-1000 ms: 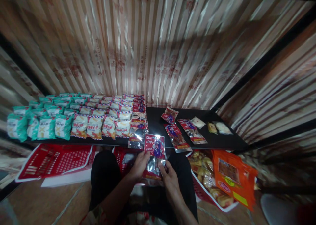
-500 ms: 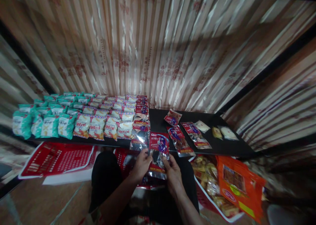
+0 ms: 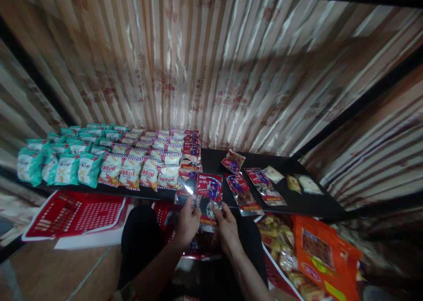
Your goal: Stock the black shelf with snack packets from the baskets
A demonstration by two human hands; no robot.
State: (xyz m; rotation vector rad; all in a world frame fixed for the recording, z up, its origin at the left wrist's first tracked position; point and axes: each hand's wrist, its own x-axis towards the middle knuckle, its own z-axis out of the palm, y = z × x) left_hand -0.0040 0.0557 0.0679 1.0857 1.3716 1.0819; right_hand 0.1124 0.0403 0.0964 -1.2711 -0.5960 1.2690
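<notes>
Between my two hands is a red and dark snack packet [image 3: 209, 187] with a purple figure, held upright at the shelf's front edge. My left hand [image 3: 189, 221] pinches its left side, and my right hand [image 3: 226, 224] grips the lower right. Just behind and left of it stands a similar red snack packet [image 3: 185, 182], at the front of a column of such packets [image 3: 191, 149]. Several more red packets [image 3: 243, 193] lie loose on the black shelf [image 3: 211, 157] to the right.
Teal snack bags [image 3: 68, 169] and white-and-orange snack bags [image 3: 130, 171] stand in rows on the left. Small pale packets [image 3: 309, 184] lie at the right end. Below are a red basket [image 3: 102, 208], a basket of yellow-wrapped snacks [image 3: 280, 243] and an orange bag [image 3: 317, 248].
Both hands have moved the packet slightly up and to the left, closer to the column of red packets. The view has shifted a little.
</notes>
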